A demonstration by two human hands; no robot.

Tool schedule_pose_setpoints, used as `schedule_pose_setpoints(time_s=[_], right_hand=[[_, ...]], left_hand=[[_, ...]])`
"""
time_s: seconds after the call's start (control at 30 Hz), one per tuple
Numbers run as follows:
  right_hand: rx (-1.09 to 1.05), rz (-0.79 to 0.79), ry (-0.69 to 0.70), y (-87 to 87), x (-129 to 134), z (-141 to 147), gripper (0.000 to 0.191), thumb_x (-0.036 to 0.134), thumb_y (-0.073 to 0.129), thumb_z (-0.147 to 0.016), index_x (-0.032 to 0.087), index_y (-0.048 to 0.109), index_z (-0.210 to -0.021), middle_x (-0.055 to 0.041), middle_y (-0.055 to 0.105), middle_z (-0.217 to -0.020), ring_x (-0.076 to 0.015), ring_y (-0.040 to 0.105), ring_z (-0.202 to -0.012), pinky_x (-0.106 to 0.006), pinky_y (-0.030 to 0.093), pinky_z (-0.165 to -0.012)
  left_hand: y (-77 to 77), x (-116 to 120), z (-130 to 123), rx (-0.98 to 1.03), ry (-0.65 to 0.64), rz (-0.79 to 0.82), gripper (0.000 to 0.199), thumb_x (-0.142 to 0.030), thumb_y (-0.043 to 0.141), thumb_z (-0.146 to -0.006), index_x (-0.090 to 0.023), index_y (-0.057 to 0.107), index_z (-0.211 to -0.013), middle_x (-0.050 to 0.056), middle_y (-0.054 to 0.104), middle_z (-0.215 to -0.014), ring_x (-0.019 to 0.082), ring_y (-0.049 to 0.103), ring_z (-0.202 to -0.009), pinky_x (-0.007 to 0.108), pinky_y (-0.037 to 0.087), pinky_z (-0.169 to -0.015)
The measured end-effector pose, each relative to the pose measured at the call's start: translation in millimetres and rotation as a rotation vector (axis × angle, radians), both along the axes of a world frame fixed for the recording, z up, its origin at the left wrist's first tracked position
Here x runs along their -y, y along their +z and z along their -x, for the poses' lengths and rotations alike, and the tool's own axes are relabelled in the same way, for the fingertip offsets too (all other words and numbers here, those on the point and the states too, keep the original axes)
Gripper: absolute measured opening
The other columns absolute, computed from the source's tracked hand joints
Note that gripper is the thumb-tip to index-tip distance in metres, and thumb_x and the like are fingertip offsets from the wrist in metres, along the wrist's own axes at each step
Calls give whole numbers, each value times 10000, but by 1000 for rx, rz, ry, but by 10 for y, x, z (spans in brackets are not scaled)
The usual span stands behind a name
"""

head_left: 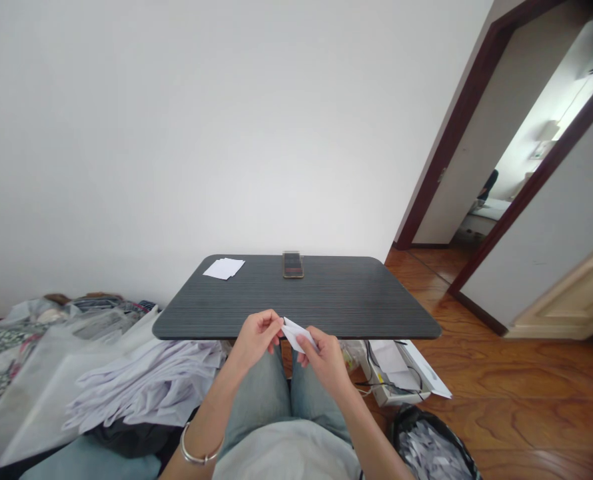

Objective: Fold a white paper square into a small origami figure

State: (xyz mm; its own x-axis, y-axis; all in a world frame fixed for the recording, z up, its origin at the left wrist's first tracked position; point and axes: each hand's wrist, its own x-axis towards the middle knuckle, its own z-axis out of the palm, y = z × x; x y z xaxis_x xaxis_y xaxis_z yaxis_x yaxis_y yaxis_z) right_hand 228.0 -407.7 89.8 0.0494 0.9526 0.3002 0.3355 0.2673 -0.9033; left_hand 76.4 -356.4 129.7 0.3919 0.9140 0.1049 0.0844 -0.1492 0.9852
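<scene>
A small piece of folded white paper (296, 332) is held between my two hands, just over the near edge of the dark table (346, 293). My left hand (259, 333) pinches its left corner between thumb and fingertips. On the other end, my right hand (322, 353) grips it with the thumb on top and the fingers underneath. Several white paper sheets (224, 268) lie in a loose stack at the table's far left. Part of the folded paper is hidden by my right thumb.
A phone (293, 265) lies at the table's back edge. Folded white cloth (146, 380) is piled at left. To the right, a white box (396, 373) holds papers and cables, near a black bag (434, 443) of paper scraps. A white wall stands behind the table.
</scene>
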Motion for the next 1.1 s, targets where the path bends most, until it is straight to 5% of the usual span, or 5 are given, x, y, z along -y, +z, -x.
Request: schedule_pose_setpoints(time_s=[0.33, 0.57, 0.87, 1.1], right_hand=[[16, -2, -4, -28, -11, -4, 315, 380, 459, -849, 209, 483, -586, 22, 577, -471, -126, 547, -417, -212, 395, -460], [-247, 53, 116, -8, -26, 28, 369, 478, 469, -821, 184, 491, -599, 24, 551, -447, -97, 487, -360, -191, 370, -389], [-406, 39, 87, 9, -58, 66, 395, 499, 523, -781, 167, 508, -569, 19, 550, -420, -83, 466, -338, -180, 369, -362], [-431, 71, 116, -12, -88, 89, 375, 493, 508, -793, 152, 535, -639, 17, 563, -425, -78, 472, -330, -172, 363, -359]], left_hand=[[66, 43, 54, -145, 26, -54, 236, -341, 561, -727, -128, 583, -628, 34, 609, -581, 113, 538, -463, 193, 422, -382], [66, 43, 25, -202, 39, -173, 259, -317, 468, -801, -132, 572, -651, 10, 589, -550, 95, 512, -435, 194, 412, -422], [5, 99, -53, 32, 53, -119, 200, -345, 564, -753, -150, 562, -798, 21, 597, -711, 145, 579, -668, 205, 465, -508], [-94, -16, -103, 209, 68, 23, 214, -326, 638, -681, -132, 555, -648, 14, 610, -662, 124, 577, -618, 253, 482, -625]])
